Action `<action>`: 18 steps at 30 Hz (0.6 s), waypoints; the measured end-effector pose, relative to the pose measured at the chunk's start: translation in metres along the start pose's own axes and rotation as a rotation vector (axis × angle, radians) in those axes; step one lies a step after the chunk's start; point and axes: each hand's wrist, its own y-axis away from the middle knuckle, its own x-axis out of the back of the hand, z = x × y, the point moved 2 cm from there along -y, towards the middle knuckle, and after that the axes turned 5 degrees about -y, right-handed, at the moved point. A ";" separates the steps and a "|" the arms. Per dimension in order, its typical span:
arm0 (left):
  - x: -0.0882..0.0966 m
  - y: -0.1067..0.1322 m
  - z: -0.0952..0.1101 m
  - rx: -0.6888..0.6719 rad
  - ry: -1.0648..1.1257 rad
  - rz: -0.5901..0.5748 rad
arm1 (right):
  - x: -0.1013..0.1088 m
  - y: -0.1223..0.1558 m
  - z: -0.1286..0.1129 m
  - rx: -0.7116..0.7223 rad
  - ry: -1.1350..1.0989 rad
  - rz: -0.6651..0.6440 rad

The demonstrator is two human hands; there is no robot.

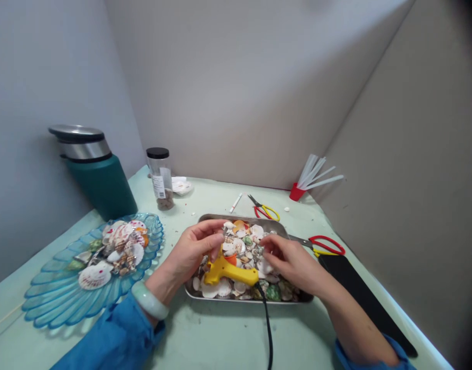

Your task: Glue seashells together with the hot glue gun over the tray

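A metal tray [193, 294] full of mixed seashells [239, 247] sits in front of me. A yellow hot glue gun [232, 272] with a black cord lies on the shells. My left hand [199, 244] hovers over the tray's left side, just above the glue gun, with thumb and index finger apart. On the right side, my right hand [288, 259] reaches over the shells, its fingers bent and thumb spaced from them. Nothing held shows in either hand. Parts of the shells are hidden beneath both hands.
At left, a blue scalloped plate [47, 303] carries shells beside a teal bottle [101, 185]. A black-lidded jar [161, 180], a marker [236, 202] and scissors [264, 208] stand or lie behind. Right are larger scissors [324, 245], a black strip [367, 303] and a red cup [296, 192] of glue sticks.
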 end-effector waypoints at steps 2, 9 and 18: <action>0.000 0.000 0.000 -0.008 -0.026 -0.013 | 0.005 0.000 -0.004 -0.023 -0.278 0.040; -0.002 0.000 -0.001 -0.046 -0.075 -0.073 | -0.002 -0.011 -0.040 -0.172 -1.243 0.011; -0.003 0.000 0.002 -0.048 -0.008 -0.072 | -0.023 -0.023 -0.050 -0.034 -1.045 0.212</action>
